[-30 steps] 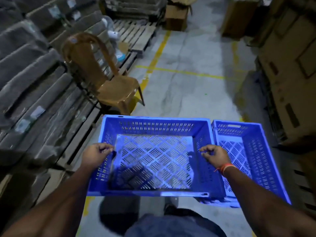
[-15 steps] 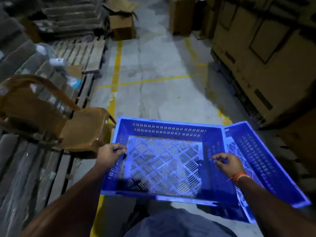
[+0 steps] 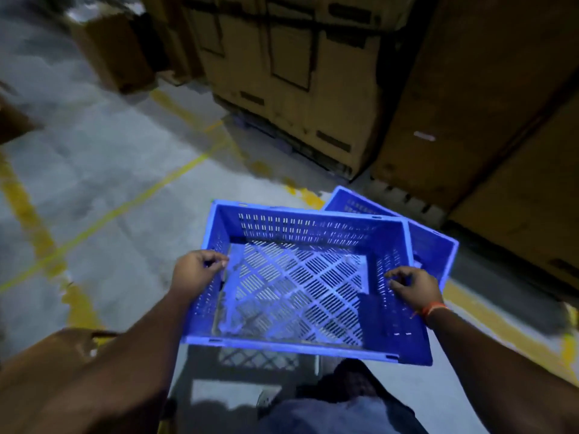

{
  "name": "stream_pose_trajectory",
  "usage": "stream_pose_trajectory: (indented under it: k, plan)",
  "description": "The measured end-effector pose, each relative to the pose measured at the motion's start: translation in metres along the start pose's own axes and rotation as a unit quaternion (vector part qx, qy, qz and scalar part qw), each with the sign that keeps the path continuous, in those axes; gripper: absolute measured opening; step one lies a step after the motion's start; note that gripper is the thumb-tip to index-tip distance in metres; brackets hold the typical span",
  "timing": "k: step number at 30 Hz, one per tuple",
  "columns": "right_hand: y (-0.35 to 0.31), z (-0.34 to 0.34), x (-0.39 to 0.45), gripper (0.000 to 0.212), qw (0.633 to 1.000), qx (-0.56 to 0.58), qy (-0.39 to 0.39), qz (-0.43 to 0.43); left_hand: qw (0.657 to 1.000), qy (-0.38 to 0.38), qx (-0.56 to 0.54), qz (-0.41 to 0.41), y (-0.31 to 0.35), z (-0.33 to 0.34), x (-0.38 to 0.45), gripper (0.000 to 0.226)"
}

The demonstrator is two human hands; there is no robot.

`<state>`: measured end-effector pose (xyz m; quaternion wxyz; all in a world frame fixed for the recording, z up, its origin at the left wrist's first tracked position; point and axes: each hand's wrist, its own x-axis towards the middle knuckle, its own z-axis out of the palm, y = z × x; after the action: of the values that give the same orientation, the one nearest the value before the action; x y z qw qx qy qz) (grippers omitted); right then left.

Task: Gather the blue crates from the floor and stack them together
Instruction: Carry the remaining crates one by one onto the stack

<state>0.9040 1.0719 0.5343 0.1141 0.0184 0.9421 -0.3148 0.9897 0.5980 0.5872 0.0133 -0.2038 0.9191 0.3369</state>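
1. The left hand (image 3: 195, 272) and right hand (image 3: 413, 285) curl their fingers over opposite rims of the carried crate (image 3: 300, 277), held above the floor (image 3: 109, 170).
2. Judged best: keep it level, align corners over the second crate (image 3: 434, 242), lower squarely.

A crate (image 3: 300, 277) hangs above the floor (image 3: 103, 170), the left hand (image 3: 194, 274) on its left wall and the right hand (image 3: 413, 286) on its right wall. A second crate (image 3: 435, 245) lies behind it to the right. Stacked cartons (image 3: 313, 73) stand beyond both.
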Motion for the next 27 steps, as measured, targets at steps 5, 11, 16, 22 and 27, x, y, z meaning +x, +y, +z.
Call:
stream_pose_trajectory:
  k: [5,11,16,22,27]
  plan:
    - [0.035,-0.029,0.011,0.018,0.996,0.023,0.059,0.058,0.995,-0.052,0.011,0.08,0.063,0.033,0.083,0.01]
    - [0.08,-0.059,0.047,0.019,0.983,0.045,0.114,0.136,0.986,-0.103,0.029,0.13,0.135,0.097,0.166,0.006]
    - [0.109,-0.082,0.078,0.017,0.975,0.056,0.129,0.173,0.98,-0.126,0.037,0.153,0.187,0.143,0.217,0.004]
    - [0.125,-0.104,0.097,0.019,0.968,0.047,0.148,0.197,0.971,-0.156,0.045,0.176,0.228,0.183,0.256,0.006]
    - [0.133,-0.106,0.111,0.021,0.962,0.048,0.142,0.227,0.964,-0.172,0.057,0.195,0.244,0.213,0.288,0.012]
